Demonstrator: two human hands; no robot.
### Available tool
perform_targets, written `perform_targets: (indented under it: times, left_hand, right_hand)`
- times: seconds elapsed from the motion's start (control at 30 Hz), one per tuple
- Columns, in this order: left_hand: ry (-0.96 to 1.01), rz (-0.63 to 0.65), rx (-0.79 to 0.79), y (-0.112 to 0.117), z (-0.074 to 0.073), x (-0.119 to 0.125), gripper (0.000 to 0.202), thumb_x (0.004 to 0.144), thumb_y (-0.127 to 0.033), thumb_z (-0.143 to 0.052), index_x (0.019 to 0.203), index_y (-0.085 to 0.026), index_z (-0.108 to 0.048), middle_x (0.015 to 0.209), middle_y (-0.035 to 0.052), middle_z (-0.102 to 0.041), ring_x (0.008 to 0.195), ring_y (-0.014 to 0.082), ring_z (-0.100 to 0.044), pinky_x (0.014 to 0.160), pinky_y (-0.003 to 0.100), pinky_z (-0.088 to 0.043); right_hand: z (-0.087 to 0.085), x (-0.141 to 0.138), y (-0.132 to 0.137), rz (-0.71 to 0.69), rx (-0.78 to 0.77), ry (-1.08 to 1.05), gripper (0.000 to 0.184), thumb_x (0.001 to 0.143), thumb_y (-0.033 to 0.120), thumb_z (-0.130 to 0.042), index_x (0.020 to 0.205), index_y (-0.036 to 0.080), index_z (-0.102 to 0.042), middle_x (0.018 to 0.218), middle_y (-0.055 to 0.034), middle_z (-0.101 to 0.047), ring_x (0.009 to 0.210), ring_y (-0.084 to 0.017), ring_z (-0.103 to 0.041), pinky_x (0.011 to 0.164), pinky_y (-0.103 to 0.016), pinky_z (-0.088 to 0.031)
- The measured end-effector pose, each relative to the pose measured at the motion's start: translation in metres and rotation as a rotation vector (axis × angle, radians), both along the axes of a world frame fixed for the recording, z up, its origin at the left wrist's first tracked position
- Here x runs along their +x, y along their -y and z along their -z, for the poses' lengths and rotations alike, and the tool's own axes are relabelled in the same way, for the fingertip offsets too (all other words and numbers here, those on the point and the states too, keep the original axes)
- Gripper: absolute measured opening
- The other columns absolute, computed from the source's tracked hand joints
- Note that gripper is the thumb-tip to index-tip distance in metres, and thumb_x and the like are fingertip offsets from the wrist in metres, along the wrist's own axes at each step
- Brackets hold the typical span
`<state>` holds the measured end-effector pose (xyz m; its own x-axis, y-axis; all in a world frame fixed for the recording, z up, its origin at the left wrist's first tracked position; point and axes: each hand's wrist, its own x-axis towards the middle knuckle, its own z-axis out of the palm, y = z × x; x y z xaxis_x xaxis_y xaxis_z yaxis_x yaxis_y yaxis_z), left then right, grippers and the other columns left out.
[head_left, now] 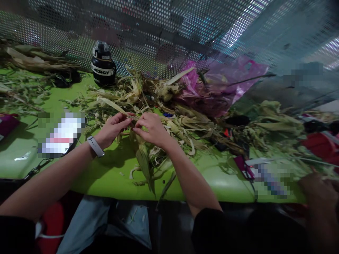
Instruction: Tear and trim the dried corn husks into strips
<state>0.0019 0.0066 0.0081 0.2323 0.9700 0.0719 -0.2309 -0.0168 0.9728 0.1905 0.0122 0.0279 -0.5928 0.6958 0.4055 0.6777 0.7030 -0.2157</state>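
1. Green table (113,176) fills the width in front of you, and its near edge runs just above your lap.
2. A metal screen (185,28) full of small holes stands behind the table, along its far edge.
3. The husk pile (190,121), dry and yellow-green, lies across the middle of the table, from your hands to the right side.
4. A pink plastic bag (212,84) lies crumpled at the far side of the pile, against the screen.
5. Your left hand (112,128) and your right hand (150,128) meet at the near edge of the pile, with the fingertips almost touching.
6. Another person's hand (317,190) is at the table edge, far to your right and well apart from yours.
7. A black bottle (103,65) stands upright near the screen, beyond your left hand.
8. The pale husk strip (113,106) is where both grips are: each hand pinches it with thumb and fingers pressed together, the right just beside the left.
9. A grey watch (95,145) sits on your left wrist.
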Motion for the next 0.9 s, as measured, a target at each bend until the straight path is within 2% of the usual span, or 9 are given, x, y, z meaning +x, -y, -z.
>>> perform_targets:
  times: [0.1,0.3,0.43,0.53,0.63,0.7,0.77,0.9]
  left_hand:
    - [-0.062,0.050,0.036,-0.002,0.001,-0.002,0.041,0.066,-0.046,-0.083,0.089,-0.015,-0.070,0.084,0.0032,-0.067,0.076,0.0121,-0.055,0.066,0.024,-0.043]
    - [-0.129,0.002,-0.012,-0.005,0.006,-0.004,0.046,0.062,-0.050,-0.085,0.083,-0.013,-0.069,0.077,0.0017,-0.065,0.068,0.0102,-0.052,0.060,0.023,-0.038]
    - [-0.124,0.047,-0.035,-0.006,0.005,-0.006,0.042,0.065,-0.046,-0.084,0.085,-0.012,-0.070,0.080,0.0041,-0.066,0.071,0.0112,-0.054,0.061,0.024,-0.040]
    - [-0.024,0.083,-0.024,-0.008,0.001,-0.008,0.037,0.070,-0.036,-0.082,0.095,-0.013,-0.069,0.085,0.0037,-0.067,0.074,0.0115,-0.057,0.065,0.024,-0.044]
    - [0.064,0.050,0.040,-0.009,0.001,-0.007,0.033,0.073,-0.027,-0.079,0.100,-0.017,-0.063,0.083,0.0004,-0.065,0.075,0.0103,-0.059,0.071,0.024,-0.047]
    - [0.069,0.036,0.088,-0.008,0.002,-0.005,0.030,0.076,-0.024,-0.076,0.098,-0.018,-0.057,0.082,-0.0010,-0.064,0.076,0.0103,-0.060,0.075,0.025,-0.049]
    - [0.032,0.023,0.130,-0.006,0.004,-0.003,0.029,0.079,-0.023,-0.073,0.099,-0.019,-0.052,0.083,-0.0011,-0.064,0.078,0.0109,-0.062,0.077,0.026,-0.049]
    - [-0.156,-0.054,0.259,-0.004,0.004,0.000,0.024,0.082,-0.022,-0.067,0.100,-0.019,-0.051,0.084,-0.0001,-0.063,0.081,0.0120,-0.062,0.076,0.026,-0.049]
  right_hand:
    - [-0.002,0.005,-0.004,-0.002,-0.018,-0.032,0.024,0.094,0.037,-0.054,0.084,0.018,-0.066,0.090,-0.0083,-0.061,0.089,-0.022,-0.052,0.082,-0.037,-0.035]
    - [-0.009,0.012,-0.005,-0.072,-0.055,-0.047,0.023,0.095,0.035,-0.052,0.082,0.018,-0.061,0.089,-0.0072,-0.059,0.087,-0.020,-0.052,0.081,-0.035,-0.038]
    - [-0.009,0.018,-0.009,-0.059,-0.056,-0.046,0.022,0.094,0.033,-0.052,0.079,0.019,-0.060,0.087,-0.0066,-0.057,0.085,-0.020,-0.052,0.080,-0.035,-0.040]
    - [-0.007,0.019,-0.010,-0.010,-0.016,-0.106,0.018,0.091,0.032,-0.054,0.079,0.019,-0.061,0.089,-0.0070,-0.057,0.088,-0.021,-0.054,0.083,-0.036,-0.042]
    - [-0.005,0.013,-0.006,0.075,0.086,-0.177,0.019,0.089,0.037,-0.057,0.095,0.020,-0.063,0.103,-0.0109,-0.060,0.103,-0.025,-0.054,0.094,-0.041,-0.043]
    - [-0.001,0.005,-0.003,0.120,0.151,-0.166,0.032,0.090,0.041,-0.057,0.112,0.019,-0.061,0.120,-0.0145,-0.059,0.119,-0.028,-0.050,0.104,-0.045,-0.038]
    - [0.004,-0.002,-0.002,0.133,0.169,-0.107,0.038,0.093,0.044,-0.052,0.122,0.019,-0.059,0.130,-0.0152,-0.058,0.126,-0.028,-0.048,0.111,-0.047,-0.031]
    - [0.015,-0.008,-0.007,0.125,0.096,-0.035,0.042,0.101,0.045,-0.037,0.120,0.017,-0.061,0.114,-0.0129,-0.069,0.110,-0.024,-0.059,0.112,-0.046,-0.031]
